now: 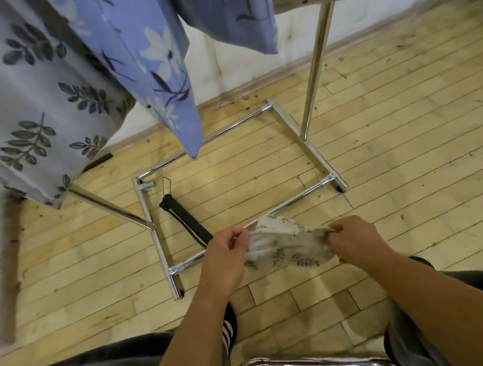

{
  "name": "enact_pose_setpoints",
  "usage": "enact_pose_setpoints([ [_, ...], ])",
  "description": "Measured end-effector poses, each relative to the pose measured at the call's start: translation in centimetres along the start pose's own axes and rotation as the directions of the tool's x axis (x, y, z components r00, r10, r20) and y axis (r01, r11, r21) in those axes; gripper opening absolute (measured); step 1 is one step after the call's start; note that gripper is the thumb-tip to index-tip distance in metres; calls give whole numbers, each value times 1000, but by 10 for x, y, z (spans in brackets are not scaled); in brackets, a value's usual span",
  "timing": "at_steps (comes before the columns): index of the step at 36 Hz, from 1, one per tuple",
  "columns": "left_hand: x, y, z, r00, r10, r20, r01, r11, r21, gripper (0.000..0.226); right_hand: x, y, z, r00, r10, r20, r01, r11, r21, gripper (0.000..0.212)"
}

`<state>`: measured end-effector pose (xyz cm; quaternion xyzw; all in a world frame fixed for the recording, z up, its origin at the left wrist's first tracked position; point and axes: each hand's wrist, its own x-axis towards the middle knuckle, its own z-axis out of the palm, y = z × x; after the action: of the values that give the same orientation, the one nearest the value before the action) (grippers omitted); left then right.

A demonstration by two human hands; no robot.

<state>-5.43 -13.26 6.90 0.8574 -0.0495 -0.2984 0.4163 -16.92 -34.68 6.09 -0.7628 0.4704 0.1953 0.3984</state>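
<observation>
The small bunched cloth of pale grey-white fabric printed with dark leaf sprigs [286, 246] was held in the air between both hands, just in front of the near bar of the rectangular chrome base frame of a clothes rack [300, 196] and above the pale wooden plank floor [402, 144]. The left hand [225, 257] had its fingers curled round the cloth's left end, pinching the gathered folds. The right hand [357, 240] gripped the right end in the same way, knuckles up, so the cloth was stretched between the two. Inside the base frame, near its left bar, a black folded umbrella with a thin wire loop at its far end [183, 220] lay on the floor, its near end hidden behind the left hand. From the frame's right bar a straight chrome post [315, 65] rose up, and a second chrome post [108, 205] rose slanting from the left bar. Above the frame hung a blue sheet with pale flowers [159, 60], and to the left of the frame hung a grey-white sheet with dark leaf sprigs [31, 96]. On the near side of the frame, below the left forearm, a foot in a black and white striped slipper [229, 325] stood on the floor.
</observation>
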Motion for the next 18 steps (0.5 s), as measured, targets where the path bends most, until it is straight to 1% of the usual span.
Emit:
enact_pose_setpoints([
  [1,1,-4,-1,1000,-7,11,7,1000,20,13,2,-4,4,1000,16,-4,-16,989,146,24],
  [3,4,-8,-3,999,-42,5,41,999,24,13,4,-15,9,998,70,8,-67,909,411,27],
  [4,6,-9,-4,998,-69,-15,69,998,9,14,4,-22,10,997,82,15,-79,866,494,29],
  [6,10,-7,-7,991,-119,-53,117,992,-39,14,1,-34,9,996,88,18,-83,825,559,32],
  [9,19,0,-6,987,-149,-51,145,987,-72,17,-5,-48,1,1000,24,-12,-16,898,439,30],
  [12,24,-5,-4,978,-200,-54,194,976,-98,19,-11,-52,-6,1000,-22,-8,23,889,457,38],
  [14,28,-19,-4,960,-275,-58,273,961,-51,26,-12,-50,-7,999,-36,-36,47,911,410,44],
  [16,32,-37,-5,933,-358,-29,359,933,19,34,-11,-44,-10,997,-40,-65,60,938,343,52],
  [18,36,-57,-7,896,-444,-7,443,893,77,42,-10,-37,-8,999,-11,-31,19,960,278,62],
])
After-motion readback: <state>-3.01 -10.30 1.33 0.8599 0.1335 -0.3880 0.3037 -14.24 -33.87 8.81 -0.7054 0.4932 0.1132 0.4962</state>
